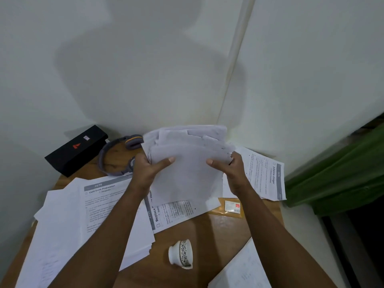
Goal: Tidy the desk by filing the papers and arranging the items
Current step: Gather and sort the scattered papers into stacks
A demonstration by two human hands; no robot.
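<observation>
I hold a thick stack of white papers (187, 161) upright above the wooden desk (218, 229), its blank backs toward me. My left hand (148, 168) grips the stack's left edge, thumb on the front. My right hand (231, 170) grips the right edge the same way. More printed sheets (89, 217) lie spread over the desk's left side. Another printed sheet (268, 175) lies at the right, and one (176, 210) lies under the held stack. A further sheet (243, 269) sits at the bottom right.
A black box (76, 149) and grey headphones (116, 156) lie at the back left by the wall. A patterned white cup (181, 254) lies on its side near the front. A yellow envelope (228, 208) sits right of centre. Green cloth (342, 175) hangs at the right.
</observation>
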